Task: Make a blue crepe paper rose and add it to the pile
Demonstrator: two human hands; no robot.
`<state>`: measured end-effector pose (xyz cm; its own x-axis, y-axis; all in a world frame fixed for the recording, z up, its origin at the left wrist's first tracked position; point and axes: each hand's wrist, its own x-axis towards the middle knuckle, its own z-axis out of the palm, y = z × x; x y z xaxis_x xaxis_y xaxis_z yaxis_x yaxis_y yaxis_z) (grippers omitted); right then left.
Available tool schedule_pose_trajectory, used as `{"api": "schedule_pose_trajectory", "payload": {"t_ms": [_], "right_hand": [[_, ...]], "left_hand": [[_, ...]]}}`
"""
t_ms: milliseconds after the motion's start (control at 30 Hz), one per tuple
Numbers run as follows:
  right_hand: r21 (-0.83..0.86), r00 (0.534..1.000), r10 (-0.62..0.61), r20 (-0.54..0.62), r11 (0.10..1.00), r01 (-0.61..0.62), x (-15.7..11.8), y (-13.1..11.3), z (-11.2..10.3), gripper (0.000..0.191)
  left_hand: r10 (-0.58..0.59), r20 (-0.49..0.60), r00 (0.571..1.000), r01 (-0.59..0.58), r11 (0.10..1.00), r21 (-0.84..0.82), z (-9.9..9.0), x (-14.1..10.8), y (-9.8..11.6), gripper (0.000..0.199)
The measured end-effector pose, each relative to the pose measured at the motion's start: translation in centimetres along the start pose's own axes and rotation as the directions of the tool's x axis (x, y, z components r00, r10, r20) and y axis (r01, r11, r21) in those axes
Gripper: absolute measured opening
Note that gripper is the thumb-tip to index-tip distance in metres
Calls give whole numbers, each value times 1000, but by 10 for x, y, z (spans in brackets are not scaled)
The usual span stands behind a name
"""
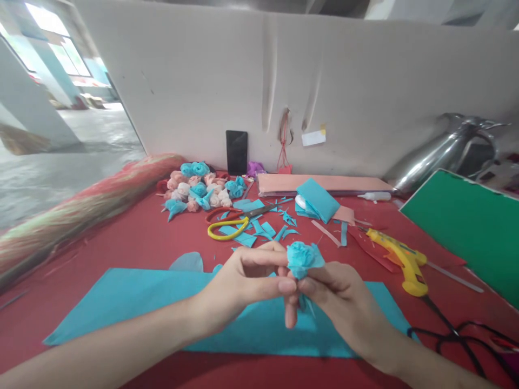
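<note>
A blue crepe-paper flower [301,259] is held upright between my two hands, above a large blue paper sheet [146,297]. My left hand [255,278] pinches the flower's left side and base with thumb and fingers. On the other side my right hand [343,297] closes its thumb and fingers on the flower's lower right, near a loose petal edge. Beyond them, scissors [229,224] with red and yellow handles lie among blue scraps [266,229]. A yellow glue gun [399,256] rests to the right.
Finished paper flowers [198,189] are heaped at the back left, near an upright phone [237,152]. Behind the scraps are folded blue paper [317,200] and a long pink pack [320,183]. A green board [466,232], metal jug [438,151] and black cord [441,319] occupy the right.
</note>
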<state>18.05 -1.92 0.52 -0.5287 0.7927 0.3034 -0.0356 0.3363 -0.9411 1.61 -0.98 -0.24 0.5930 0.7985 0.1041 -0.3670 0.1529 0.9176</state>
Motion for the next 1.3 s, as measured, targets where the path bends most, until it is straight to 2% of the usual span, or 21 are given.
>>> {"api": "schedule_pose_trajectory", "payload": {"t_ms": [100,233,367,467,633,733,833,967,1100,1200,1300], "right_hand": [[168,996,27,80,985,-40,0,4,1,40],[313,982,48,184,944,-105,-2,8,2,36],[337,968,82,239,928,-161,-2,8,3,36],[317,968,71,239,937,-148,-2,6,4,37],[184,984,24,179,981,-57,-2,4,2,29],[1,992,-82,100,997,82,-3,2,0,21],[-221,977,-206,64,951,215,-4,-1,-1,20],[-432,955,-289,68,854,289,-4,0,-2,19],[-504,936,-345,65,798,329,-2,4,-1,20],[-517,927,-371,49,785,341,-1,4,0,22],[-525,897,-438,55,752,399,-2,4,0,24]], "left_hand": [[-22,75,997,27,997,-66,0,0,2,18],[-1,7,1000,1,999,-32,3,0,6,16],[-36,28,999,38,996,-78,6,-2,7,8],[-48,18,999,50,993,-109,5,-4,4,7],[-29,63,998,38,989,-144,1,-4,2,6],[-7,28,1000,9,997,-79,0,-5,3,10],[17,-48,999,-18,1000,-25,1,-6,4,12],[39,-156,987,-27,997,77,4,-5,5,13],[81,-237,968,-36,981,189,6,-4,5,13],[123,-254,959,-54,963,262,7,-5,5,11],[248,-226,942,-143,906,399,10,-6,5,10]]}}
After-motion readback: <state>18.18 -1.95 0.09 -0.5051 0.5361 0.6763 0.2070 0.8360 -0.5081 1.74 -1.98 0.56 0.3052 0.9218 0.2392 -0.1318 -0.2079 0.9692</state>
